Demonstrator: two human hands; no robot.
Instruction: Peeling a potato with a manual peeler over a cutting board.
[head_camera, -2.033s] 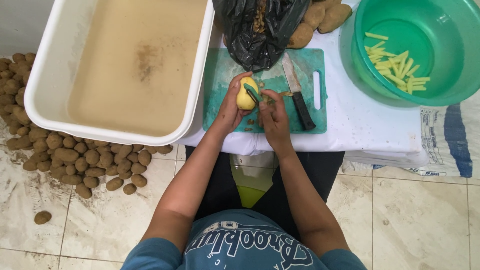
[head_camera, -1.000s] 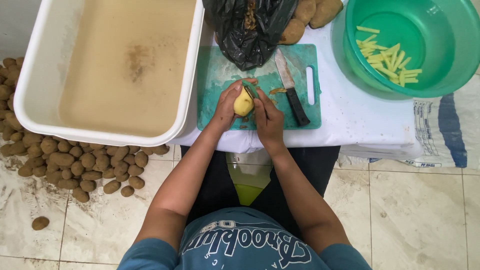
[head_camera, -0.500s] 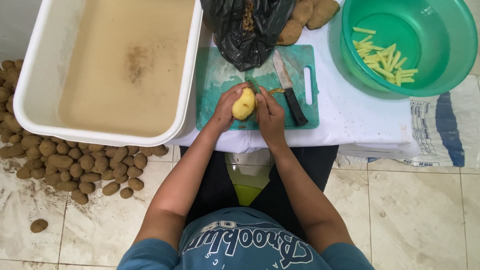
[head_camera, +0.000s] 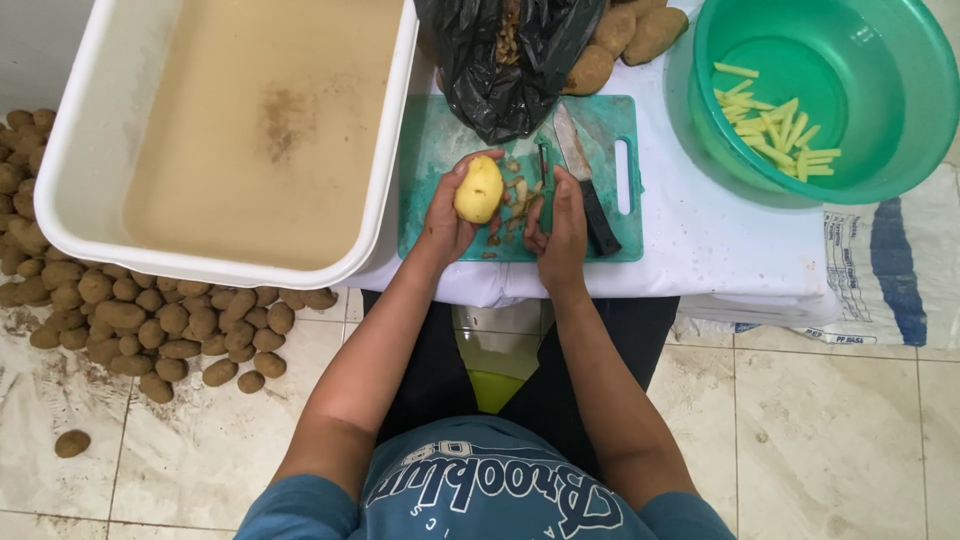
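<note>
A big pile of small brown unpeeled potatoes (head_camera: 120, 310) lies on the pale tiled floor (head_camera: 830, 440) at the far left, and one lone brown potato (head_camera: 71, 443) sits apart from the pile, nearer the person. Above the pile, a large white plastic tub full of cloudy brown water (head_camera: 80, 150) sits on the white cloth-covered table (head_camera: 720, 250), with its edge hanging out over the potatoes. Just to the right of the tub is a green plastic cutting board (head_camera: 440, 150). The left hand (head_camera: 450, 215) is over the board, and its fingers are curled around a peeled yellow potato (head_camera: 479, 189), holding it up with the pale side showing. Little brown peel scraps (head_camera: 515, 195) lie on the board between the two hands. The right hand (head_camera: 560, 222) is just beside them, closed around a slim dark-handled peeler (head_camera: 541, 166) that sticks out past the fingers. Right next to that hand lies a kitchen knife with a black handle (head_camera: 585, 175), flat on the board. A crumpled black plastic bag (head_camera: 505, 55) rests on the far end of the board, and a few big brown potatoes (head_camera: 625, 40) lie just beside the bag. At the far right stands a round green plastic bowl (head_camera: 900, 150) with yellow potato sticks (head_camera: 775, 125) in it.
</note>
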